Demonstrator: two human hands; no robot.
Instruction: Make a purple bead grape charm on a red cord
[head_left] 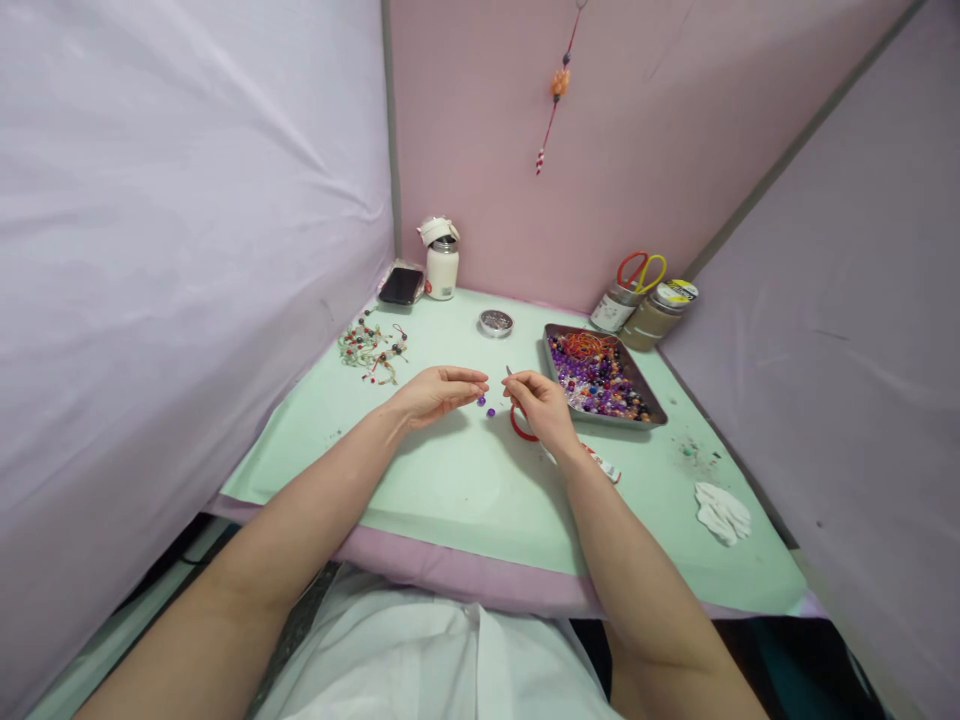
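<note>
My left hand is over the middle of the table, its fingers pressed together against the thumb; what they pinch, if anything, is too small to make out. Two purple beads show just beneath its fingertips: one bead close to the thumb, another bead slightly nearer to me. Facing it, my right hand is closed in a pinch on a thin grey tip that pokes up past the fingers; the rest of it is hidden. A red scissor handle lies under my right hand, partly covered.
Right of my hands stands a metal tray of mixed beads and orange cord. Behind it are a can holding scissors and a jar. A round tin, bottle, phone, beaded strings and white cloth lie around.
</note>
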